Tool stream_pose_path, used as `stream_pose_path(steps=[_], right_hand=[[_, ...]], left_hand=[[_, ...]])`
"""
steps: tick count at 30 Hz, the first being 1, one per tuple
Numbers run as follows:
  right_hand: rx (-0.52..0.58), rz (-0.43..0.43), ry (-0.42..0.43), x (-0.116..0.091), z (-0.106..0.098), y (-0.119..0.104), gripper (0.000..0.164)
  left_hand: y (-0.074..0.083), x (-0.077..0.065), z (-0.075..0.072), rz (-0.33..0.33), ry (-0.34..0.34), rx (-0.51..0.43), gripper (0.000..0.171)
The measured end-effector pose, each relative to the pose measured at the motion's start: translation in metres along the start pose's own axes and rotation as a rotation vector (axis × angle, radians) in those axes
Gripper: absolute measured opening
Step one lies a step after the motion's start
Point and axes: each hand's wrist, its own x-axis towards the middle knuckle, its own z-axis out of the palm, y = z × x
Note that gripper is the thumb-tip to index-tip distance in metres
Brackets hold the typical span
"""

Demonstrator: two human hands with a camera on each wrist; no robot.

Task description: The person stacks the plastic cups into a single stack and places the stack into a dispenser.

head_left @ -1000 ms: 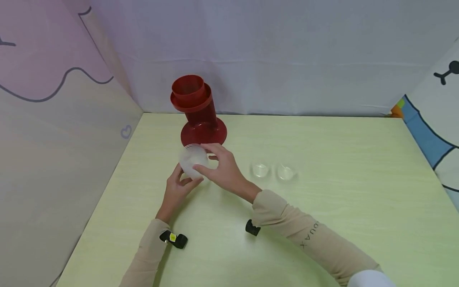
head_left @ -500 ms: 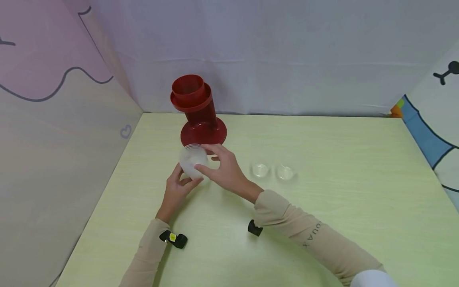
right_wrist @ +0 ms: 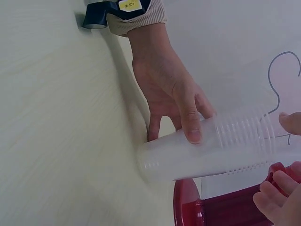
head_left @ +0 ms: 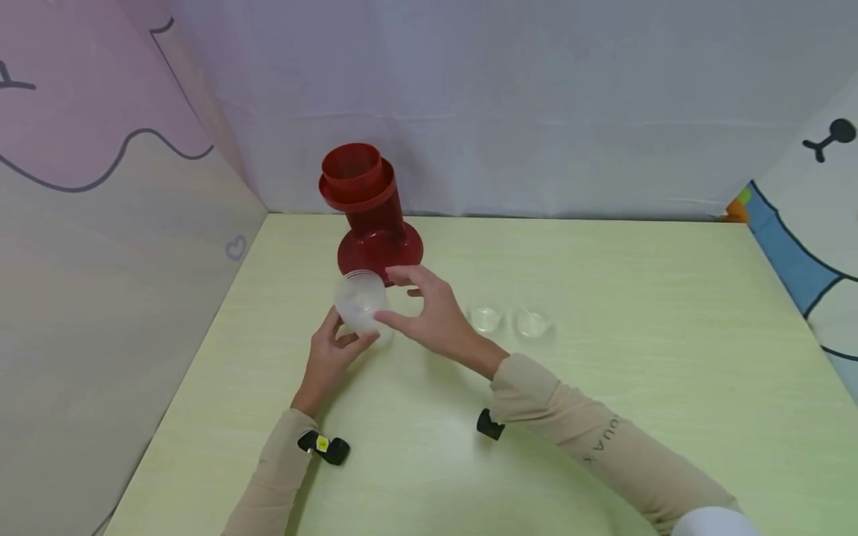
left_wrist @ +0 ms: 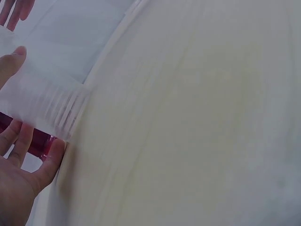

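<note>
A stack of clear plastic cups [head_left: 360, 301] stands tilted above the left part of the table, its open mouth facing up. The left hand [head_left: 335, 356] holds it from below, and in the right wrist view its thumb lies along the side of the stacked cups [right_wrist: 183, 160]. Beside the mouth is the right hand [head_left: 432, 316], thumb and fingers spread apart. In the right wrist view the right hand's fingers [right_wrist: 277, 193] are bent near the rim, with no held object plainly visible between them. The left wrist view shows the cups' ribbed end [left_wrist: 63, 110] near the table.
Behind the hands stands a red holder [head_left: 375, 223] with a round base and wide collar. Two clear cups [head_left: 485, 318] sit side by side on the pale table [head_left: 637, 357], right of the right hand. Printed cloth walls border the table's back and sides.
The right hand has drawn slightly to the right, its thumb moving from over the stack's mouth to the rim's edge. The left hand and the stack have hardly moved.
</note>
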Motion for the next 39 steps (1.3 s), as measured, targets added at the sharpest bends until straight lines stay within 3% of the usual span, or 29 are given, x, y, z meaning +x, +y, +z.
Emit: stream_pose_path(steps=[20, 33, 39], right_hand=[[-0.136, -0.027, 0.021, -0.017, -0.032, -0.012, 0.059], [-0.148, -0.035, 0.072, -0.026, -0.045, -0.007, 0.057], [-0.161, -0.034, 0.105, -0.031, -0.050, -0.002, 0.057]], left_hand=[[-0.003, 0.000, -0.001, 0.007, 0.001, 0.010, 0.072], [-0.004, -0.001, -0.001, -0.001, -0.001, -0.002, 0.072], [-0.027, 0.006, -0.003, -0.005, 0.008, -0.014, 0.073]])
